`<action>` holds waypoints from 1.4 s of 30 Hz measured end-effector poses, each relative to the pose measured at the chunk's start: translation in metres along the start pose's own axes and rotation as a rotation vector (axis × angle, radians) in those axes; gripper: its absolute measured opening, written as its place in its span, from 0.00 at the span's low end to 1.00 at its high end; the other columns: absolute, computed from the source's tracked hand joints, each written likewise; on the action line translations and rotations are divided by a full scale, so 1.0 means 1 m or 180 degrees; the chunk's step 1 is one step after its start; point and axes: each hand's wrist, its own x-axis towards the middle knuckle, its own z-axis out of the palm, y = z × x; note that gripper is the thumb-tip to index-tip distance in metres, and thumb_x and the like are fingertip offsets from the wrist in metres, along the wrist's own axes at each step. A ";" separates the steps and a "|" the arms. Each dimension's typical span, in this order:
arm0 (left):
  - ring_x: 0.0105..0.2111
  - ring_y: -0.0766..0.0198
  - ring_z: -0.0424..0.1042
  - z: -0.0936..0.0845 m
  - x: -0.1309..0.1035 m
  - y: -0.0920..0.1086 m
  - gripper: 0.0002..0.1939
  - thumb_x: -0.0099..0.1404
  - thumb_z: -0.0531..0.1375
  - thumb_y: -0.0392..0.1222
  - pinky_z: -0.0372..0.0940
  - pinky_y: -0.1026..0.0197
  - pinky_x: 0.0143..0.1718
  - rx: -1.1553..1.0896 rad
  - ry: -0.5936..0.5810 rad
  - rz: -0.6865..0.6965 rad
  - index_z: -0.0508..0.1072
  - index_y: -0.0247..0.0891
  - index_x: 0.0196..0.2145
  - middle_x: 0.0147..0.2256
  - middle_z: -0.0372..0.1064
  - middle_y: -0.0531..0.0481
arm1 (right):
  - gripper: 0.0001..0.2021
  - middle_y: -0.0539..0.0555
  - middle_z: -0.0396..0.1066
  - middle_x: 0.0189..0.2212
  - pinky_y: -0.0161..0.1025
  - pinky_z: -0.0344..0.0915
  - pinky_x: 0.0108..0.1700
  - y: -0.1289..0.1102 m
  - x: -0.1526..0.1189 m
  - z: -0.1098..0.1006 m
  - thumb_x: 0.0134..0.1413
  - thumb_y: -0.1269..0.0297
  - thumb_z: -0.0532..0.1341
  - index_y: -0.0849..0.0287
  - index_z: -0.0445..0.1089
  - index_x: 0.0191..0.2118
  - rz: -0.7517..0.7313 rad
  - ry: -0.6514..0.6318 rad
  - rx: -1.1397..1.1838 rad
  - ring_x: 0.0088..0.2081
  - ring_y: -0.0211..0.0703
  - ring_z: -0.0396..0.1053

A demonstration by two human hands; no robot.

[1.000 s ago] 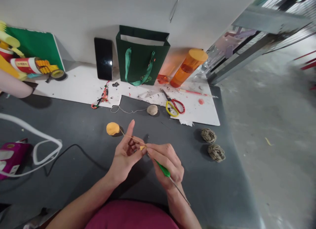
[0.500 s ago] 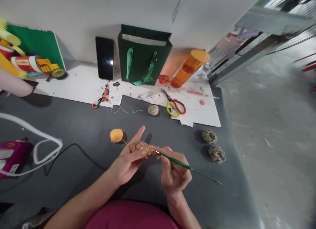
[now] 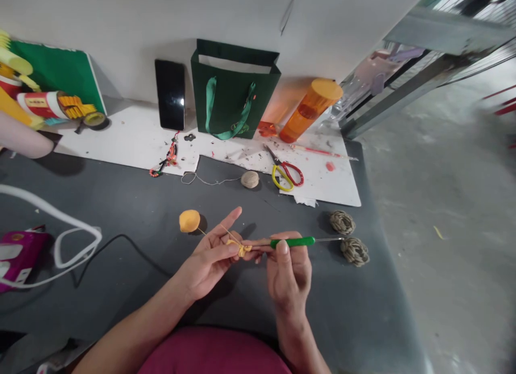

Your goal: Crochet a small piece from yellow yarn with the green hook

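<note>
A small yellow crochet piece is pinched between the thumb and fingers of my left hand, whose index finger stretches out with yellow yarn running over it. That yarn leads back to a yellow yarn ball on the table, just left of the hand. My right hand grips a crochet hook by its green handle, held nearly level. One metal end of the hook points right, toward the grey-brown crocheted balls; the other end lies by the yellow piece, partly hidden by fingers.
Two grey-brown crocheted balls sit at right. Scissors, a beige yarn ball, an orange cylinder, a green paper bag and a phone stand or lie farther back. A white cable curves at left.
My right hand has turned the hook from slanting down to the right to nearly level. Its fingers have shifted on the handle. My left index finger has moved slightly right.
</note>
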 end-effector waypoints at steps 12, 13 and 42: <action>0.31 0.71 0.71 0.005 -0.003 -0.001 0.26 0.56 0.75 0.42 0.65 0.64 0.39 0.0559 -0.0180 0.0585 0.81 0.51 0.54 0.30 0.71 0.56 | 0.06 0.51 0.83 0.34 0.37 0.74 0.29 -0.004 -0.005 0.009 0.69 0.64 0.60 0.52 0.75 0.44 -0.0472 -0.0362 0.0258 0.30 0.41 0.79; 0.31 0.71 0.71 0.005 -0.003 -0.001 0.26 0.57 0.75 0.43 0.65 0.64 0.39 0.0583 -0.0157 0.0611 0.81 0.51 0.53 0.30 0.72 0.56 | 0.06 0.52 0.83 0.34 0.37 0.74 0.29 -0.006 -0.004 0.010 0.70 0.65 0.60 0.52 0.76 0.44 -0.0549 -0.0391 0.0165 0.30 0.41 0.79; 0.28 0.72 0.67 0.007 -0.001 0.005 0.27 0.50 0.78 0.38 0.62 0.65 0.38 0.0143 0.0119 0.0146 0.83 0.44 0.49 0.25 0.70 0.58 | 0.07 0.50 0.75 0.29 0.38 0.69 0.27 0.004 -0.009 0.003 0.70 0.58 0.58 0.54 0.69 0.41 -0.0287 0.0391 -0.0509 0.23 0.38 0.71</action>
